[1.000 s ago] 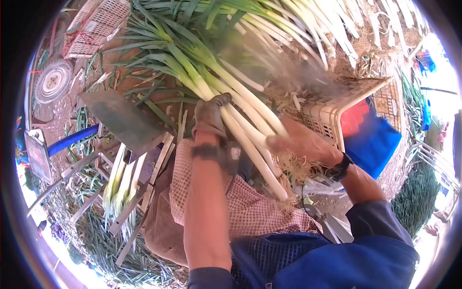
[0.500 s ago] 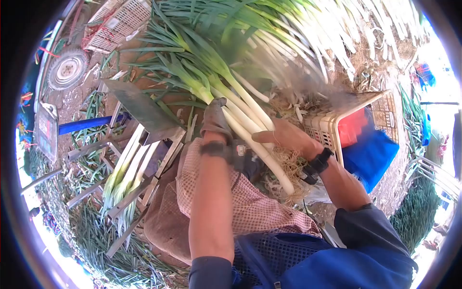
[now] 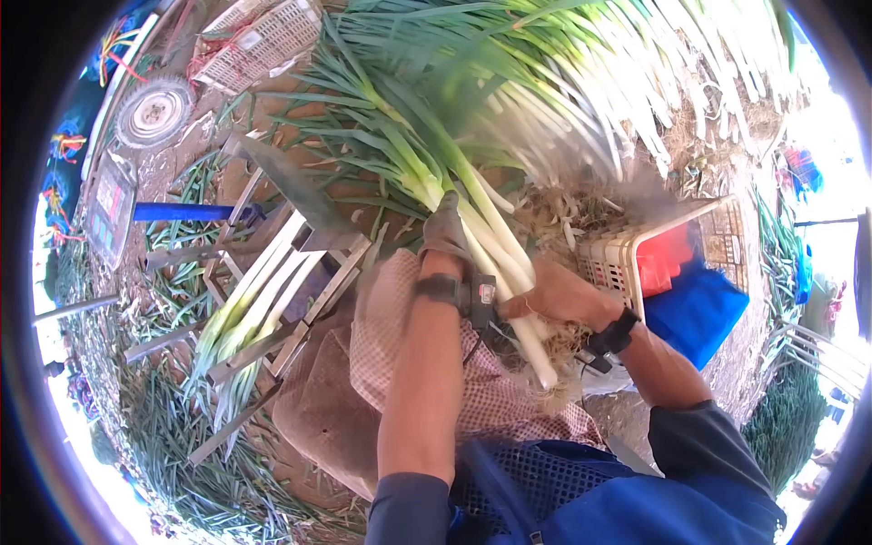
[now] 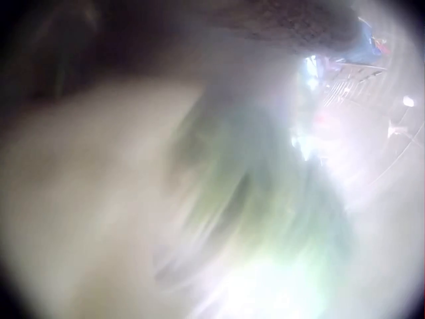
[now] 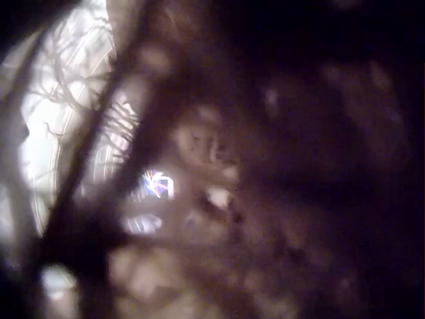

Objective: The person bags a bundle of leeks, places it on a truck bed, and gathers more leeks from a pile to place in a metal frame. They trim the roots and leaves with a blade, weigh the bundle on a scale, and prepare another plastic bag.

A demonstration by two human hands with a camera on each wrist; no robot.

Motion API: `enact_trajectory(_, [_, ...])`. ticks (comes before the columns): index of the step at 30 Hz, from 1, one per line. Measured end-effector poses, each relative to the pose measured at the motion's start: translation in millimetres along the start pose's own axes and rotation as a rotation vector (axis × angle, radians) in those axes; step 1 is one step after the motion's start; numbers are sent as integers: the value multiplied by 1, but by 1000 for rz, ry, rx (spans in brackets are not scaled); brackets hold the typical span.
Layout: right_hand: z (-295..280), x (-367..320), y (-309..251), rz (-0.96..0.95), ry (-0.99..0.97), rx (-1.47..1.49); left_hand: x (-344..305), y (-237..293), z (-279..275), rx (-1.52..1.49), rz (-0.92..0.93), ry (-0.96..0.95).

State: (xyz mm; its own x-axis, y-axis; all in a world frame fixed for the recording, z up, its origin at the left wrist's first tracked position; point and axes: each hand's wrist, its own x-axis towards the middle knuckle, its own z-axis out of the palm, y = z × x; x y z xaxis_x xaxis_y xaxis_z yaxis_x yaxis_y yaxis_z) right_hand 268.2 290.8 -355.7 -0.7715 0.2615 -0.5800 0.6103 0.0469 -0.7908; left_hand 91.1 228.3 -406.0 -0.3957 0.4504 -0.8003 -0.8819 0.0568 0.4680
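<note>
A bunch of long leeks or green onions [image 3: 495, 238] lies across the person's lap, leaves to the upper left, roots to the lower right. The gloved left hand [image 3: 445, 233] grips the bunch where white stalk turns green. Around the white stalks near the roots, the bare right hand [image 3: 559, 295] has its fingers curled, and one stalk end reaches below it. In the left wrist view blurred green leaves [image 4: 259, 179] show; the right wrist view is dark, with thin roots [image 5: 63, 80] at its left.
Several stalks [image 3: 263, 286] rest in a metal rack at left, beside a dark flat plate [image 3: 295, 186]. A beige crate [image 3: 610, 265] with red and blue cloth [image 3: 699, 304] stands at right. A large leek pile [image 3: 581, 100] lies at the top; a white crate [image 3: 259, 45] stands upper left.
In the head view both hands and the bunch sit further right than before, as does the rack. The right hand's fingers, extended half a second ago, now curl round the stalks.
</note>
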Motion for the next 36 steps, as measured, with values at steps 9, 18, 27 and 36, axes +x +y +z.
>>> enact_trajectory(9, [-16, -81, -31, 5, 32, 73, 15, -15, -26, -410, 72, -517])
enact_trajectory(18, [-27, -199, -92, 112, 65, -156, -39, 0, 2, -910, 342, -820])
enact_trajectory(27, [-26, -221, -129, -245, 307, -529, -167, 131, -44, -722, 773, -866])
enact_trajectory(36, [54, 54, -307, -1199, -12, -892, -323, 286, -347, -386, 1695, -231])
